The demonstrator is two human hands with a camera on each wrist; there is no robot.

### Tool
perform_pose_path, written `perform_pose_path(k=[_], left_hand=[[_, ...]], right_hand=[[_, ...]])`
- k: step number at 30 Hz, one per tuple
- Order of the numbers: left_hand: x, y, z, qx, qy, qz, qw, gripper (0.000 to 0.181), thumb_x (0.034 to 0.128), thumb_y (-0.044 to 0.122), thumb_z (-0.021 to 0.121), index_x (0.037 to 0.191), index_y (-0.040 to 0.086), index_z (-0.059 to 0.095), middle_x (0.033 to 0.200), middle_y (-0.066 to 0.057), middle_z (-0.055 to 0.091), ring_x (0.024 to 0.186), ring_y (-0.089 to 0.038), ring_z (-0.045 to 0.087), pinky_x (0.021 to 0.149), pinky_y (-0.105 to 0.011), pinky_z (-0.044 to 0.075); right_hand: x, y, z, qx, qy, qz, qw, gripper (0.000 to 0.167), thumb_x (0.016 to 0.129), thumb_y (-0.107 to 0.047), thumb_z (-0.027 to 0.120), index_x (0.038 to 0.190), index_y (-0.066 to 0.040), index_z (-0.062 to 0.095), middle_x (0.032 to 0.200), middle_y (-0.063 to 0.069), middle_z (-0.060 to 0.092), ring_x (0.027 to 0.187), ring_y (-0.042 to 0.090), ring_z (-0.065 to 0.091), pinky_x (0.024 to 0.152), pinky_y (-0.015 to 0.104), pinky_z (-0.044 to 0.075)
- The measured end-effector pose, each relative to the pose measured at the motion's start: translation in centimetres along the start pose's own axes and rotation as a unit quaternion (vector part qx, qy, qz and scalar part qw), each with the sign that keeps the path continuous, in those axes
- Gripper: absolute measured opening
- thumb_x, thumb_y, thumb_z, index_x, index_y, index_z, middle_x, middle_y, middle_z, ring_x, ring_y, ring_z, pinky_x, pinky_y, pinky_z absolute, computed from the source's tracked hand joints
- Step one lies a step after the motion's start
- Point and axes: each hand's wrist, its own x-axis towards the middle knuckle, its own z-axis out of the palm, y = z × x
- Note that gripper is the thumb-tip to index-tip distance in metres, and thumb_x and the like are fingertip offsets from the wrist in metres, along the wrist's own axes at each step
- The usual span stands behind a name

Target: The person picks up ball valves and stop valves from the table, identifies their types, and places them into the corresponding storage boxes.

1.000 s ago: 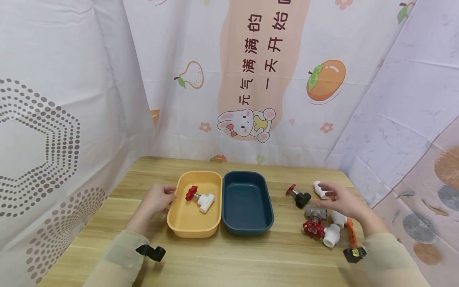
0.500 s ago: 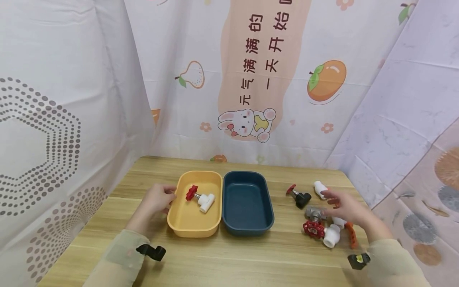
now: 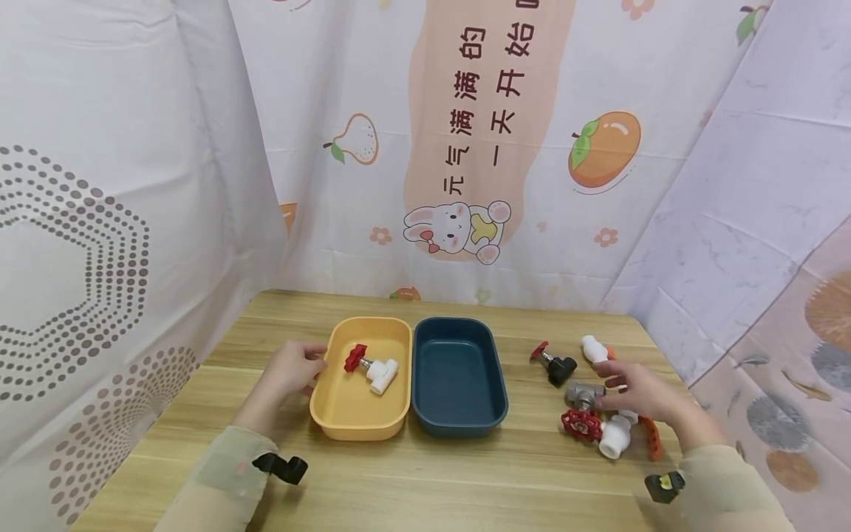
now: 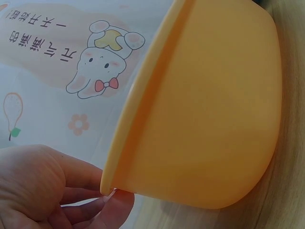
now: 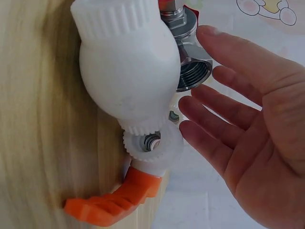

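Seen from the head view, with twelve o'clock pointing away from the person, the left hand (image 3: 289,369) is at the nine o'clock edge of a yellow, round-cornered rectangular tray (image 3: 352,410), and its grip is narrow, thumb and fingers pinching the tray's rim. Inside that tray lies a white, tee-shaped plastic valve (image 3: 379,373) on its side, its red handwheel (image 3: 355,357) at the tee's ten o'clock. A dark blue, round-cornered rectangular tray (image 3: 459,388) sits directly beside the yellow one at three o'clock. Well apart from both trays, farther toward three o'clock, the right hand (image 3: 641,391) is just beside a group of fittings, its grip wide, thumb and fingertips apart. Nearest to it, at its nine o'clock, is a grey metal valve (image 3: 585,396), with a dark red, scalloped handwheel (image 3: 581,425) at the valve's six o'clock; whether the fingertips touch the metal cannot be told. A white, rounded plastic fitting (image 3: 614,437) lies at about four o'clock from that scalloped handwheel, and a ribbed orange lever (image 3: 654,441) shows at the hand's five o'clock. At eleven o'clock from the metal valve lies a black, tee-shaped valve (image 3: 561,369) with a red handle (image 3: 539,349), and near twelve o'clock a smaller white plastic fitting (image 3: 594,349). Everything rests on a light wood-grain table (image 3: 412,476).
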Motion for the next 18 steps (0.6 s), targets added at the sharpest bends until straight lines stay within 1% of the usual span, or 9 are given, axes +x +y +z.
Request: perform_pose_path(k=[3,9,14,18], left_hand=[[-0.13,0.04,0.02,0.000,-0.002,-0.001,1.0000,0.042,0.0973,0.001,0.061,0.138,-0.009,0.057,0.115,-0.024,0.065,0.086,-0.031,0.070,0.060,-0.039,0.063],[-0.48,0.19,-0.02,0.000,-0.003,0.003,1.0000,0.042,0.0974,0.001,0.060,0.138,-0.010,0.056,0.115,-0.025,0.065,0.087,-0.031,0.070,0.060,-0.039,0.063],[-0.64,0.36,-0.08,-0.002,-0.003,0.003,1.0000,0.042,0.0978,0.001,0.059,0.138,-0.011,0.055,0.114,-0.025,0.064,0.087,-0.031,0.070,0.060,-0.039,0.062],[-0.67,0.35,-0.04,-0.003,-0.001,0.000,1.0000,0.041,0.0976,0.000,0.060,0.138,-0.010,0.056,0.114,-0.025,0.065,0.087,-0.031,0.070,0.060,-0.039,0.063]], right_hand=[[0.09,0.15,0.09,-0.010,-0.008,-0.005,0.9999,0.069,0.083,-0.025,0.085,0.135,0.009,0.056,0.131,0.031,0.059,0.111,0.044,0.063,0.087,0.055,0.057],[0.35,0.46,0.44,-0.039,-0.021,-0.013,0.9989,0.060,0.081,-0.021,0.086,0.130,0.004,0.062,0.125,0.022,0.065,0.105,0.035,0.067,0.083,0.050,0.058],[0.51,0.31,0.69,-0.063,-0.019,-0.022,0.9976,0.054,0.080,-0.017,0.085,0.126,0.001,0.065,0.121,0.019,0.068,0.102,0.032,0.067,0.085,0.050,0.057],[0.60,0.08,0.85,-0.092,-0.019,-0.028,0.9952,0.048,0.079,-0.016,0.085,0.123,-0.004,0.069,0.117,0.012,0.070,0.099,0.026,0.065,0.084,0.046,0.055]])
